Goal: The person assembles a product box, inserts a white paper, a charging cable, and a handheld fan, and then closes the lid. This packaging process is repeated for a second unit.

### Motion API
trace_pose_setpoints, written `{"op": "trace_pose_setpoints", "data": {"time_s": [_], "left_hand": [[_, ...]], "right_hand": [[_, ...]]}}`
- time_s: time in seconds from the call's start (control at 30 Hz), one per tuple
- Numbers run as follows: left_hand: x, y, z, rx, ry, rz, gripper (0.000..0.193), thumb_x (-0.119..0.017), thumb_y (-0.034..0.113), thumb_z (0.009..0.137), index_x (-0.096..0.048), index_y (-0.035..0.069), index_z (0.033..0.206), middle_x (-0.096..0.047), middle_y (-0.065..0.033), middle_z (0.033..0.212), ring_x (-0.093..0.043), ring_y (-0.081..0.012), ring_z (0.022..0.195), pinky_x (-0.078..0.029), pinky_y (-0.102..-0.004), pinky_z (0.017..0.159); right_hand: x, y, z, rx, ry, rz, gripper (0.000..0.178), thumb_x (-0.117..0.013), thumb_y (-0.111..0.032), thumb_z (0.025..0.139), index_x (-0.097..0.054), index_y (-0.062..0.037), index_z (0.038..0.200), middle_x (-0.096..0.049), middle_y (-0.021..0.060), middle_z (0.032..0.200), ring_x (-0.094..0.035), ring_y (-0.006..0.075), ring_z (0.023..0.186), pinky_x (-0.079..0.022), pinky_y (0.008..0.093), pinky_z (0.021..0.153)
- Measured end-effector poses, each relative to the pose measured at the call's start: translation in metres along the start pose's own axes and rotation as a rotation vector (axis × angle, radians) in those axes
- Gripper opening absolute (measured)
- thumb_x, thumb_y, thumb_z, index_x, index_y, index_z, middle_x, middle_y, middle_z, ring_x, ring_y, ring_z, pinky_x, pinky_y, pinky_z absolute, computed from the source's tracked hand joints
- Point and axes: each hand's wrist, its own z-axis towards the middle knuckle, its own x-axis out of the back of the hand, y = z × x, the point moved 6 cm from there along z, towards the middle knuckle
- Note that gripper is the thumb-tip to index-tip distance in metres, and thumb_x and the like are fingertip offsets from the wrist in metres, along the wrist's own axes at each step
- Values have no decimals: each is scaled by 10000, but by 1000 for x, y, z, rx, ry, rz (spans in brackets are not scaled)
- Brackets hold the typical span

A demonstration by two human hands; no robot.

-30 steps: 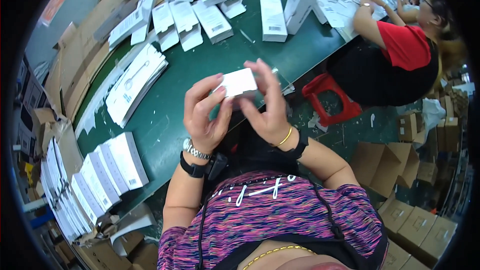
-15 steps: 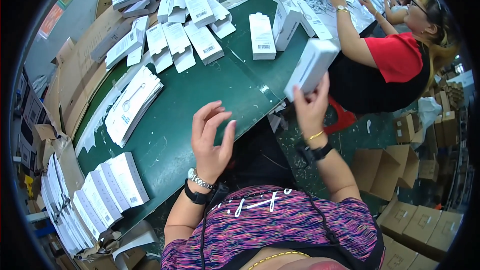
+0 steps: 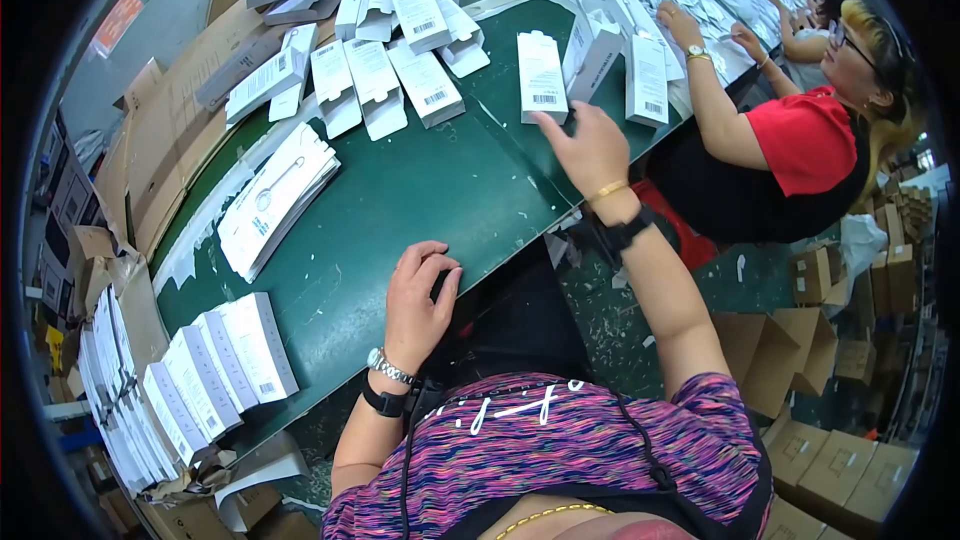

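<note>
My right hand (image 3: 592,152) reaches over the far right part of the green table. Its thumb is spread from the fingers, by the lower ends of a white box with a raised top flap (image 3: 541,75) and a tilted white box (image 3: 592,52). Nothing is visibly held in it; whether the fingertips touch the boxes I cannot tell. Just right of them is another white box (image 3: 647,80). Near the table's front edge, my left hand (image 3: 415,305) is empty, fingers loosely bent and thumb apart.
White boxes (image 3: 420,15) are heaped at the back. A stack of printed leaflets (image 3: 275,202) lies left of centre on the green table (image 3: 400,200), and a row of white boxes (image 3: 215,370) at the near left. A co-worker in red (image 3: 800,140) works at the right; cartons (image 3: 835,460) stand below.
My right hand has let go of the white box, which now rests beside the others at the right, and has moved left and away from me. My left hand's fingers have curled and lowered slightly.
</note>
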Motion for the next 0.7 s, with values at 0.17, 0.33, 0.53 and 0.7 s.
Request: {"op": "trace_pose_setpoints", "data": {"time_s": [0.17,0.33,0.53,0.7], "left_hand": [[-2,-1,0,-16,-18,-31,99,-736,72,910,-698,20,986,-676,-157,1172,-659,-371,1057,-535,-440,897],[3,-3,0,-34,-28,-61,103,-745,47,902,-706,23,994,-689,-138,1165,-682,-330,1060,-546,-388,897],[9,-10,-5,-6,-43,-47,85,-736,56,917,-703,24,990,-689,-142,1157,-680,-332,1064,-547,-391,907],[10,-5,-3,23,-71,-184,222,-729,117,960,-663,36,1156,-683,-141,1150,-690,-302,1047,-555,-394,897]], "right_hand": [[-26,-1,24,-174,-268,-334,647,-646,-655,934,-746,-15,930,-757,182,914,-725,408,804,-575,473,708],[34,50,30,104,359,-230,628,-727,-623,888,-733,-8,1012,-706,207,932,-696,426,888,-566,473,787],[16,178,51,-462,-39,-230,789,-754,-566,878,-609,26,1378,-681,303,1283,-655,470,1189,-532,483,974],[52,157,-13,-251,283,598,319,-601,-179,1061,-642,47,1283,-694,125,1145,-653,241,970,-555,375,868]]}}
